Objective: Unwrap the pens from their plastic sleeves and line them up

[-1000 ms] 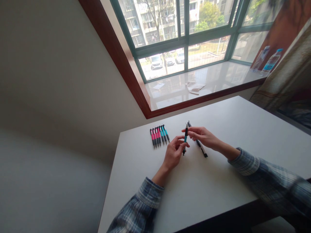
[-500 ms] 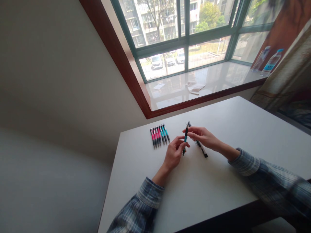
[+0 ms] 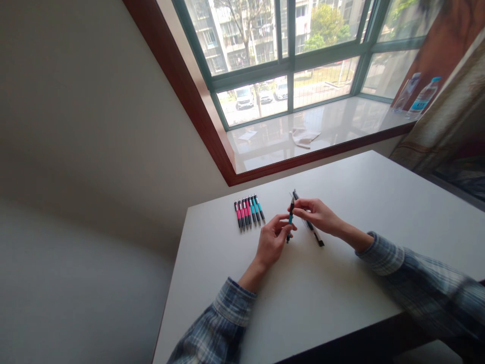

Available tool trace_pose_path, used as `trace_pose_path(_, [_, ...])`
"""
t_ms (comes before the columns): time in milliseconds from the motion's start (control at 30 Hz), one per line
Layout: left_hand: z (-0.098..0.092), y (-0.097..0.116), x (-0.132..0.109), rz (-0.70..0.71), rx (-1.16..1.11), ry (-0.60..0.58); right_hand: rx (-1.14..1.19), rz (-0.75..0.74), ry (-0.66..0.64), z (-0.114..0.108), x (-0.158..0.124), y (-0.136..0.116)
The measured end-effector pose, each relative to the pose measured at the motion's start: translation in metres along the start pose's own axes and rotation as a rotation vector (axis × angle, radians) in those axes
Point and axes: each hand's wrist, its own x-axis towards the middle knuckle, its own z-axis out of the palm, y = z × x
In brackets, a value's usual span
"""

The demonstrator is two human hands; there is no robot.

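Note:
My left hand (image 3: 271, 243) grips the lower part of a teal and black retractable pen (image 3: 290, 217), which stands nearly upright above the white table (image 3: 303, 298). The fingertips of my right hand (image 3: 315, 213) pinch the pen's upper part. Beneath my right hand, a black and white pen (image 3: 317, 237) lies slantwise on the table, partly hidden by that hand. To the left, several pink and teal pens (image 3: 248, 212) lie side by side in a tight row, apart from both hands.
The table's near corner and left edge fall away to a dark floor. Beyond its far edge is a white window sill (image 3: 303, 139) with a crumpled cloth (image 3: 304, 137) and a paper sheet (image 3: 247, 135). Plastic bottles (image 3: 425, 95) and a patterned curtain (image 3: 447, 106) stand at the right.
The teal pen now stands slightly more upright and a little further right. The fingertips of my right hand have shifted rightward along its upper part.

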Motion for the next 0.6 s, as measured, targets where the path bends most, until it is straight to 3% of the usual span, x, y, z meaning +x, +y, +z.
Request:
trace_pose_path(300, [0.0,-0.001,-0.002,-0.002,0.043,0.045,0.018,0.025,0.136,0.012,-0.002,0.007])
trace_pose_path(600, [-0.001,0.018,-0.008,0.185,0.06,-0.163,0.294,0.189,0.106,0.01,-0.002,0.002])
